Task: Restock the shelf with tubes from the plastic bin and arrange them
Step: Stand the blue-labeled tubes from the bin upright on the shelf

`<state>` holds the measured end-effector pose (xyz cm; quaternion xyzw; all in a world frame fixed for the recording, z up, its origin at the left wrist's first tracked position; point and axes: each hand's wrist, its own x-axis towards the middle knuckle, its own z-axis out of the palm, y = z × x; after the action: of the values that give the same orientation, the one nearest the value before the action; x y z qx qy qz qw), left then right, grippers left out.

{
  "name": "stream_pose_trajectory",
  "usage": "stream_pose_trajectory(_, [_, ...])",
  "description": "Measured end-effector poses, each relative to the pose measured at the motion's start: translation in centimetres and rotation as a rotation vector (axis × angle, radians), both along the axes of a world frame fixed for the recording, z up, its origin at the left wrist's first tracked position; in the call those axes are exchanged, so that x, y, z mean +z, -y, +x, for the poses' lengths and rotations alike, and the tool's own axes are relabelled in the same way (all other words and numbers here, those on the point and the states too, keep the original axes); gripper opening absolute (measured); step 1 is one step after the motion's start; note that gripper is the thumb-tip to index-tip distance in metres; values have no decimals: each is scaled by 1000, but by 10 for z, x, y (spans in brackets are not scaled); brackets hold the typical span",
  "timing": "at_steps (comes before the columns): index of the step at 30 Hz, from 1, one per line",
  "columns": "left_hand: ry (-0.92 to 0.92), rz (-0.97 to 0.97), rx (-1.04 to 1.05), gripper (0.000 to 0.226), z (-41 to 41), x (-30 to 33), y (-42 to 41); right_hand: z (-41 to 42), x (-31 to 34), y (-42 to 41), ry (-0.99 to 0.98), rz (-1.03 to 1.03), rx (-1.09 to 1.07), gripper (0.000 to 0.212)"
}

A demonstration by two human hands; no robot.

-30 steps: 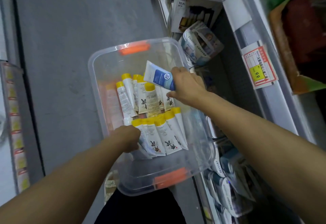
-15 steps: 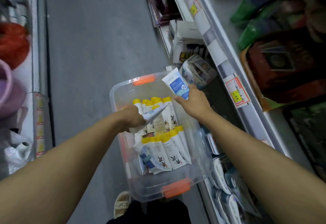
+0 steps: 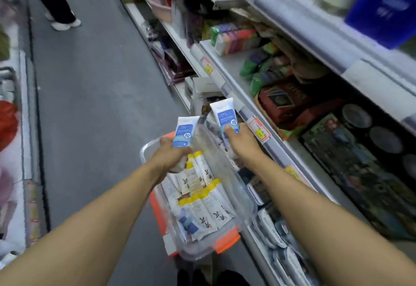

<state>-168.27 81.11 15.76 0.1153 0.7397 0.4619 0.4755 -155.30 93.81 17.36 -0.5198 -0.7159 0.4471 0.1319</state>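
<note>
Left hand [image 3: 167, 155]: closed round the lower end of a white tube with a blue label [image 3: 185, 131], crimped end up, held above the far left corner of the clear plastic bin [image 3: 227, 180].

Right hand [image 3: 239, 140]: closed on a second blue-label tube [image 3: 225, 114], thumb across its face, crimped end up. This tube is held above the bin's far right corner, near the front edge of the middle shelf [image 3: 227, 76] and just left of the orange-bordered price tag [image 3: 258, 129].

Bin: on the aisle floor against the shelving, orange latches at near and far ends. It holds two rows of yellow-capped white tubes [image 3: 206, 204] lying flat, and at least one more blue-label tube [image 3: 188, 224] at the near left corner.

Middle shelf: green packets [image 3: 258, 69], dark boxed goods [image 3: 290, 103], packaged items further right; blurred, no open slot for tubes can be made out.

Step in hand, as judged: carrying, one tube per hand, both clear of the bin and none yet set down. Restocking looks early, since the bin remains mostly full.

Next move calls for: finding the tubes' place on the shelving, reaching over the front edge without knocking the price tag, standing or laying both tubes with labels facing the aisle, then releasing one hand at a time.
</note>
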Motion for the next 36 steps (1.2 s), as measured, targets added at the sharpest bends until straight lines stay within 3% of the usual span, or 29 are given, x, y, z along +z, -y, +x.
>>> stream_pose_trajectory(2, [6,47,2,4,8,23,7,10,17,14,-72,-33,-57,30])
stream_pose_trajectory(6, [22,112,-57,14,21,62,29,33,60,45,-249,-29,-142,26])
stream_pose_trajectory(10, [-108,249,-244,17,43,102,49,69,103,76,-331,81,-201,30])
stream_pose_trajectory(12, [-176,314,-273,36,54,119,55,90,124,92,-365,127,-215,27])
stream_pose_trajectory(15, [-325,377,-345,49,76,143,61,123,151,112,-374,220,-246,28])
stream_pose_trajectory(26, [-666,508,-763,54,198,211,47,270,222,161,-300,435,-493,40])
stream_pose_trajectory(36, [-644,679,-979,47,356,251,32,429,252,187,-257,568,-727,44])
